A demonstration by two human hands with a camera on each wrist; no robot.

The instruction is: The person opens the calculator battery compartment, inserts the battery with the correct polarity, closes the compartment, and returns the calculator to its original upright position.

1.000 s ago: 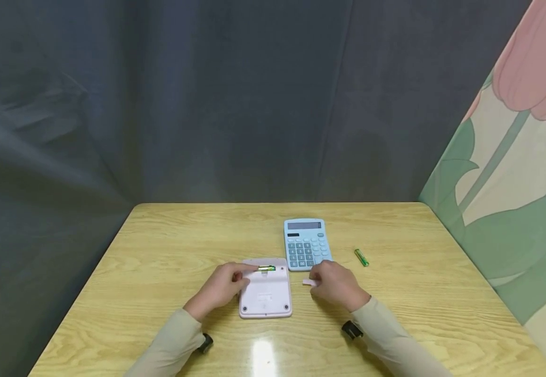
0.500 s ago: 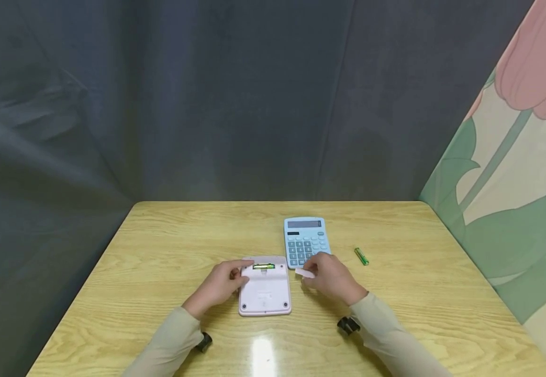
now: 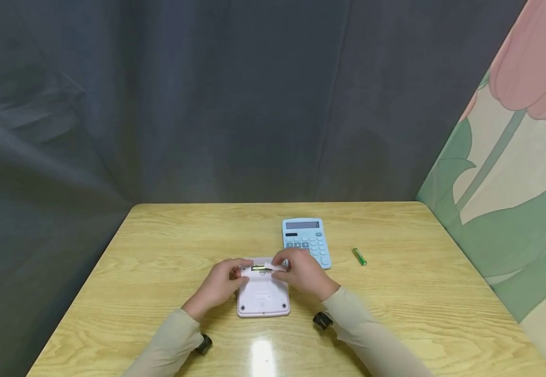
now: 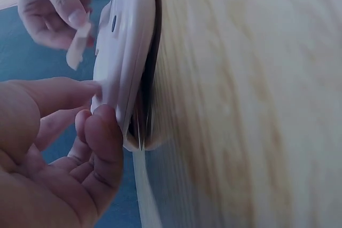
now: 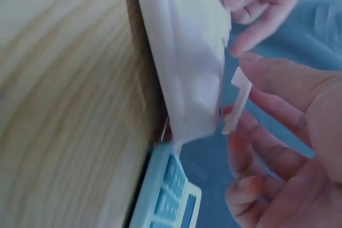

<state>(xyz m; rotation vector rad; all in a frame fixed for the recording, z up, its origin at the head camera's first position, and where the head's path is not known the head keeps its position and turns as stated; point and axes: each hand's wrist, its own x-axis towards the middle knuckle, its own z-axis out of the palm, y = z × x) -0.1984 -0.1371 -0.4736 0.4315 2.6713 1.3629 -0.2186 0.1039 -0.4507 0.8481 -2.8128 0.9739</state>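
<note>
A pale pink calculator (image 3: 263,294) lies face down, its battery slot uncovered near the far end. In the slot sits a green battery (image 3: 257,268). My left hand (image 3: 218,285) grips the calculator's left side, index finger on the far left corner and thumb at the edge. Between the thumb and fingers of my right hand (image 3: 308,275) is the small pink battery cover (image 5: 239,102), tilted just above the right end of the slot. In the left wrist view, a gap shows between the cover (image 4: 79,47) and the calculator.
A blue calculator (image 3: 320,243) lies face up behind the right hand, close to the pink one. Farther right, a second green battery (image 3: 359,256) lies on the wooden table (image 3: 159,235). A dark curtain (image 3: 273,104) hangs behind.
My right hand has moved left with the battery cover, from beside the pink calculator to over its slot. The left index finger has shifted off the battery to the calculator's far corner.
</note>
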